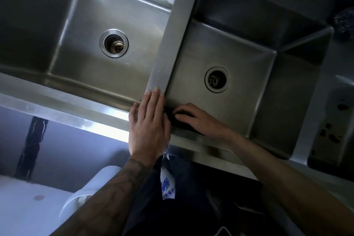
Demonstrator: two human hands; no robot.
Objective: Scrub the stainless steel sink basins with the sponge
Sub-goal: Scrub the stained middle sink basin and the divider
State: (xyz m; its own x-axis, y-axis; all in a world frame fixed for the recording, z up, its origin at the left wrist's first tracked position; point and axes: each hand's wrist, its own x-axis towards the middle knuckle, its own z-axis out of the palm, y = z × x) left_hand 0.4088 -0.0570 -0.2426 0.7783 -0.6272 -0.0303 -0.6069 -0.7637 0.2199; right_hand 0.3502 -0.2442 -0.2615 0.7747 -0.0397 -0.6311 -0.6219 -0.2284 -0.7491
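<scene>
A: Fingers (182,113) of the right hand (197,120): curled down, clamped on a dark sponge (183,125).

B: Sponge location?

A: Under those fingers, against the near wall of the right basin (239,101), at its near-left corner.

B: Left hand (148,124)?

A: Just beside the right fingers, flat, fingers together and extended, resting on the divider (172,53) and front rim (76,109).

B: Beyond?

A: Right drain (216,79) ahead; left basin (92,25) and left drain (114,43) farther off.
</scene>
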